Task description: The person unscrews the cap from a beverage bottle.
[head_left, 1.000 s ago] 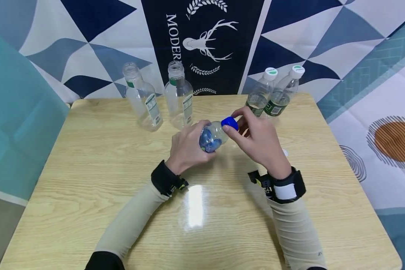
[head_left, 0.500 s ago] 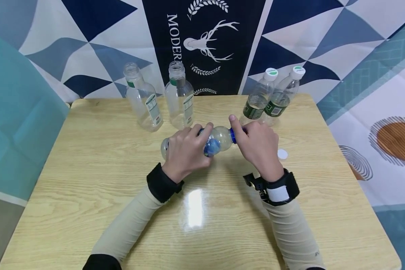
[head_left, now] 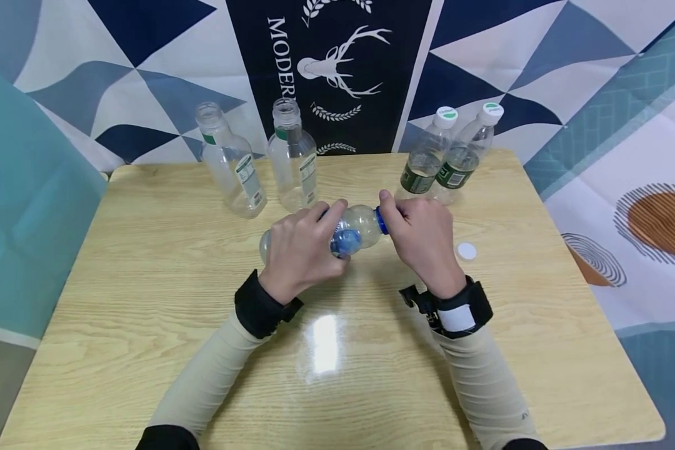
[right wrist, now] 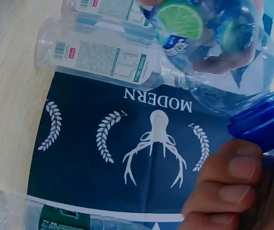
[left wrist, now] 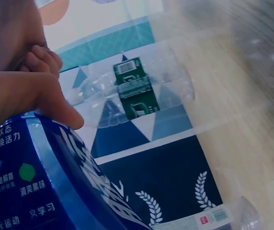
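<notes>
A clear plastic bottle (head_left: pixel 365 226) with a blue label lies tilted on its side above the middle of the table. My left hand (head_left: pixel 304 247) grips it round the labelled body, and the bottle's base shows past the hand at the left. At the neck, my right hand (head_left: pixel 424 240) holds the blue cap (head_left: pixel 382 220) with curled fingers, thumb lying along the top. In the right wrist view the cap (right wrist: pixel 259 122) sits on the neck, and a lime slice is printed on the label. The left wrist view shows the blue label (left wrist: pixel 41 177) close up under the left thumb.
Two uncapped clear bottles, one left (head_left: pixel 230 165) and one right (head_left: pixel 294 159), stand at the back left. Two white-capped bottles with green labels (head_left: pixel 419 162) (head_left: pixel 462 153) stand at the back right. A white cap (head_left: pixel 466 251) lies on the wooden table (head_left: pixel 146 312) beside the right hand.
The right hand has gone from pinching the blue cap with its fingertips to wrapping round it. The bottle has swung more level, its base now showing left of the left hand.
</notes>
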Tool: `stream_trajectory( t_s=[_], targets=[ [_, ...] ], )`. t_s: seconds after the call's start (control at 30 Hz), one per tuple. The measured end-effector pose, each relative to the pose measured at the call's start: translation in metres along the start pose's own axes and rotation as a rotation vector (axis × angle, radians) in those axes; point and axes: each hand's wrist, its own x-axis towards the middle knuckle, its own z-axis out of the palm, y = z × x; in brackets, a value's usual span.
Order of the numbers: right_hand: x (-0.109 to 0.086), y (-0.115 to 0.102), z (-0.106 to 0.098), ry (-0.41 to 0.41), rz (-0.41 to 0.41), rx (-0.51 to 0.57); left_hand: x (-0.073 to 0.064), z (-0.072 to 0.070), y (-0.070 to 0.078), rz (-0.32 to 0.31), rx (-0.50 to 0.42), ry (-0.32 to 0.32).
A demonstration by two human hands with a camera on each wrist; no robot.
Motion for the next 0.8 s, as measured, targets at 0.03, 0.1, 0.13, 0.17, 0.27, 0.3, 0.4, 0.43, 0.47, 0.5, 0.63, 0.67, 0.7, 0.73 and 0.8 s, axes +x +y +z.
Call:
stream_trajectory(
  t_s=[0.03, 0.1, 0.13, 0.17, 0.27, 0.3, 0.4, 0.43, 0.47, 0.5, 0.63, 0.67, 0.7, 0.73, 0.8],
  targets=[
    [0.0, 0.0, 0.0, 0.008, -0.019, 0.008, 0.0, -0.001, 0.0, -0.003, -0.008, -0.002],
    [0.001, 0.0, 0.0, 0.025, -0.059, 0.023, 0.001, -0.004, 0.0, -0.009, -0.025, -0.007],
    [0.001, 0.001, 0.0, 0.034, -0.076, 0.029, 0.001, -0.004, 0.0, -0.012, -0.036, -0.014],
    [0.002, 0.001, 0.0, 0.043, -0.096, 0.035, 0.001, -0.005, 0.0, -0.017, -0.05, -0.025],
    [0.003, 0.002, 0.0, 0.086, -0.182, 0.048, 0.002, -0.008, 0.0, -0.036, -0.116, -0.079],
    [0.003, 0.003, -0.001, 0.101, -0.221, 0.052, 0.002, -0.008, 0.0, -0.043, -0.145, -0.101],
    [0.005, 0.003, -0.003, 0.133, -0.337, 0.061, 0.003, -0.011, -0.001, -0.061, -0.232, -0.163],
    [0.005, 0.002, -0.004, 0.134, -0.364, 0.064, 0.003, -0.012, -0.002, -0.065, -0.255, -0.174],
    [0.006, 0.002, -0.005, 0.129, -0.379, 0.067, 0.003, -0.013, -0.002, -0.069, -0.269, -0.18],
    [0.006, 0.002, -0.006, 0.118, -0.384, 0.067, 0.004, -0.013, -0.002, -0.07, -0.277, -0.183],
    [0.005, 0.001, -0.01, 0.061, -0.323, 0.049, 0.004, -0.014, -0.001, -0.076, -0.263, -0.172],
    [0.005, 0.001, -0.011, 0.046, -0.295, 0.046, 0.004, -0.014, -0.001, -0.078, -0.254, -0.17],
    [0.004, 0.001, -0.012, 0.035, -0.266, 0.047, 0.004, -0.013, -0.001, -0.08, -0.247, -0.167],
    [0.003, 0.002, -0.013, 0.03, -0.237, 0.05, 0.004, -0.013, -0.001, -0.081, -0.239, -0.165],
    [0.001, 0.002, -0.015, 0.031, -0.177, 0.06, 0.004, -0.012, 0.0, -0.083, -0.219, -0.158]
  ],
)
